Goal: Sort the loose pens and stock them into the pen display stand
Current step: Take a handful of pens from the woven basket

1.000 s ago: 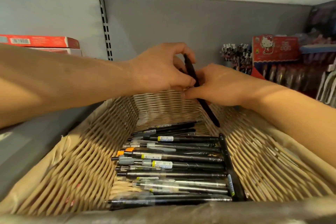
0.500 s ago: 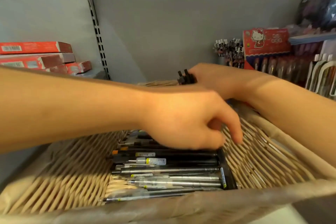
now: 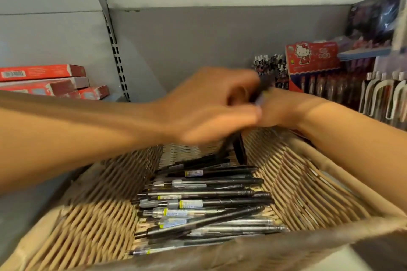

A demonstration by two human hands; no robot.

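A wicker basket (image 3: 308, 185) fills the lower view, with several loose black, grey and clear pens (image 3: 204, 200) lying across its bottom. Above its far end my two hands meet. My right hand (image 3: 286, 108) grips a small bunch of black pens (image 3: 263, 86), whose tops stick up past its fingers. My left hand (image 3: 209, 105), blurred by motion, has its fingers curled and pinches a black pen (image 3: 228, 145) against that bunch. The lower ends of the held pens hang down over the basket.
The basket stands on a grey shop shelf. Red flat boxes (image 3: 41, 81) are stacked at the back left. At the back right are a red cartoon-cat pen display box (image 3: 312, 59), racks of pens (image 3: 383, 97) and a dark pen cup (image 3: 271, 66).
My left hand has risen out of the basket with a black pen and joined my right hand. The view has tilted slightly.
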